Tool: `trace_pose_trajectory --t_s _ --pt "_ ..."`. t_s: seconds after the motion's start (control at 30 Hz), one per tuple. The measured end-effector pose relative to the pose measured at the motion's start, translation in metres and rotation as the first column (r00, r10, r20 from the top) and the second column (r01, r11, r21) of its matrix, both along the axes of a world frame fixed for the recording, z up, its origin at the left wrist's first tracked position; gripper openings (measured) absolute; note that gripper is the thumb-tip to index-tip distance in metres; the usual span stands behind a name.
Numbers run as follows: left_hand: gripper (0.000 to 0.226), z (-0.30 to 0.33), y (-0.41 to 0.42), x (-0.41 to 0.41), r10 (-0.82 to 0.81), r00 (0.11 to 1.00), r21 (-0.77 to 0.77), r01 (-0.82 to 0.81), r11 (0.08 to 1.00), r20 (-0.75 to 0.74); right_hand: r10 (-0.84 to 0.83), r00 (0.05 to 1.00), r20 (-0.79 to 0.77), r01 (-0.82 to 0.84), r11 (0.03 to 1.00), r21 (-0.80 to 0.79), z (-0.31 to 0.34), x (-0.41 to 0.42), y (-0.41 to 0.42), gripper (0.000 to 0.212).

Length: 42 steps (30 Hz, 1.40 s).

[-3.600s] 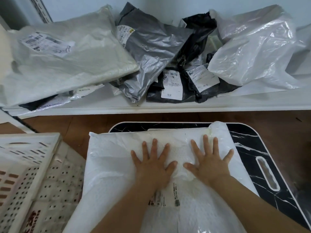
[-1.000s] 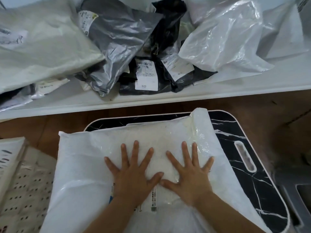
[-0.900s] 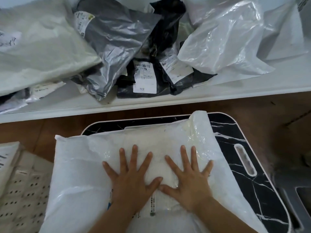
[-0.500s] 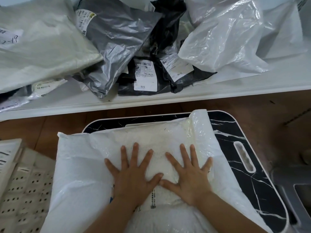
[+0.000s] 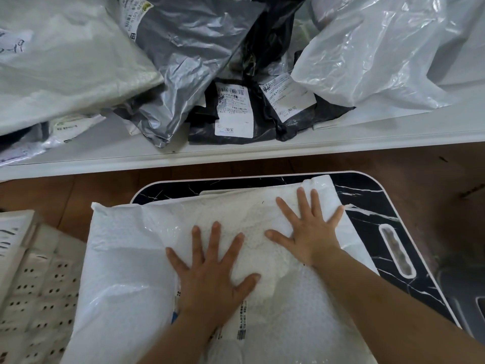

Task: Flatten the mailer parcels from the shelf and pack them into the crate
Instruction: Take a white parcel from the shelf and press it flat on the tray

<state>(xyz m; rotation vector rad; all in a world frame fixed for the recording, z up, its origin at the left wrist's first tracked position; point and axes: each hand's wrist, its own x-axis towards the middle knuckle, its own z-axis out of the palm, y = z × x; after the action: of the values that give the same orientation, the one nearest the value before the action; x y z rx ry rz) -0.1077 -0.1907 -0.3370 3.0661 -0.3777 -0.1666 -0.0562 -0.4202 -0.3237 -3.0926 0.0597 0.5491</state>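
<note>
Your left hand [image 5: 212,274] and right hand [image 5: 311,229] both lie flat, fingers spread and straight, pressing down on the white mailer [image 5: 126,261] in front of you; neither one grips anything. That mailer rests on the black marbled worktop [image 5: 367,195], covering most of it and hanging over its left edge, with your right hand up near the mailer's far right corner and your left nearer its middle, just above the shipping label [image 5: 240,327]. The plastic around your palms looks puffed and wrinkled, so you appear to be partway through squeezing this one flat, not finished with it. The crate [image 5: 39,279] sits just beside the worktop's left edge, and the part of it that shows holds no parcel, though most of it is out of view. Much is left, by the look of it: the shelf [image 5: 262,151] beyond the worktop carries a pale mailer [image 5: 65,61] at its left end, a grey mailer [image 5: 183,48] leaning beside it, a black mailer [image 5: 231,119] with white labels near the front edge, and a clear plastic parcel [image 5: 380,53] toward the right end. You would judge the job to be early, with this mailer yet to go into the crate.
</note>
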Motion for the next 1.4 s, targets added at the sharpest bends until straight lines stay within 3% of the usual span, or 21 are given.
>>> trace_pose_trajectory --t_s 0.17,0.37,0.43,0.53,0.83,0.93,1.0,1.1,1.27,1.4 --pt "0.078 0.001 0.000 -0.001 0.000 1.000 -0.003 0.000 1.000 -0.022 -0.001 1.000 0.001 0.001 1.000 0.022 -0.002 -0.001 -0.001 0.088" --pt "0.078 0.003 0.001 -0.001 -0.001 0.999 0.000 0.000 1.000 -0.037 0.041 0.987 -0.155 -0.024 0.993 0.114 0.029 -0.051 0.023 0.093" --pt "0.079 0.002 0.001 -0.002 0.007 0.999 -0.005 -0.007 1.000 -0.042 0.064 0.993 -0.095 -0.053 0.992 0.114 0.025 -0.094 0.030 0.094" --pt "0.079 0.003 0.000 -0.004 0.017 0.999 -0.001 -0.018 1.000 -0.041 -0.029 0.998 0.050 0.024 0.993 0.114 0.011 -0.138 0.025 0.087" --pt "0.084 0.014 0.004 -0.005 -0.018 0.988 0.011 0.020 1.000 -0.154 -0.036 0.999 0.037 0.032 0.993 0.113 0.004 -0.142 0.020 0.088" --pt "0.083 0.030 0.029 -0.018 -0.047 0.981 0.112 0.069 0.991 -0.187 -0.045 0.999 0.005 0.044 0.994 0.103 0.008 -0.140 0.020 0.090" --pt "0.078 0.037 0.058 -0.037 0.048 0.981 0.193 -0.012 0.981 -0.186 -0.043 0.999 -0.015 0.044 0.995 0.086 0.010 -0.141 0.022 0.091" --pt "0.079 0.037 0.083 -0.061 0.212 0.945 0.141 -0.181 0.973 -0.247 -0.040 0.998 -0.041 0.043 0.997 0.070 0.012 -0.140 0.023 0.092" --pt "0.080 0.030 0.089 -0.067 0.209 0.939 0.042 -0.205 0.978 -0.273 -0.016 0.993 -0.116 0.018 1.000 0.020 0.018 -0.138 0.026 0.089" --pt "0.080 0.025 0.090 -0.068 0.209 0.944 0.035 -0.207 0.978 -0.255 -0.040 0.991 -0.127 0.042 0.999 0.014 0.022 -0.139 0.033 0.101"
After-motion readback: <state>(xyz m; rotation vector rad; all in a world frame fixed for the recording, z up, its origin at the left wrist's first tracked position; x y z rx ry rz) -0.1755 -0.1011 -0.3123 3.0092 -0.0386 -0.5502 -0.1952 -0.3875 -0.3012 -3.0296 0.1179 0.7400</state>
